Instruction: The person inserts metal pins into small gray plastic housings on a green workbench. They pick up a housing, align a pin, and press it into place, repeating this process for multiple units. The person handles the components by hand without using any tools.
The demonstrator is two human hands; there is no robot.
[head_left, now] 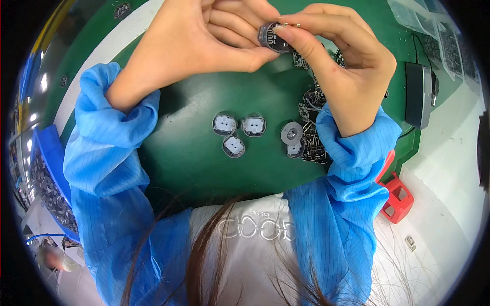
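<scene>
Above the green table, at the top centre, my left hand grips a small dark rounded plastic housing between thumb and fingers. A small black circuit board with pale markings shows at its open side. My right hand pinches the board's edge between thumb and forefinger, where small metal pins stick out. I cannot tell whether the board sits inside the housing. Below my hands lie three grey round housings with pale inserts, among them a right one and a lower one.
Beside my right forearm lies a pile of black circuit boards, next to a grey round disc resting partly over another housing. Clear plastic bins and a black box-shaped device stand right. A blue bin is left; a red stool stands lower right.
</scene>
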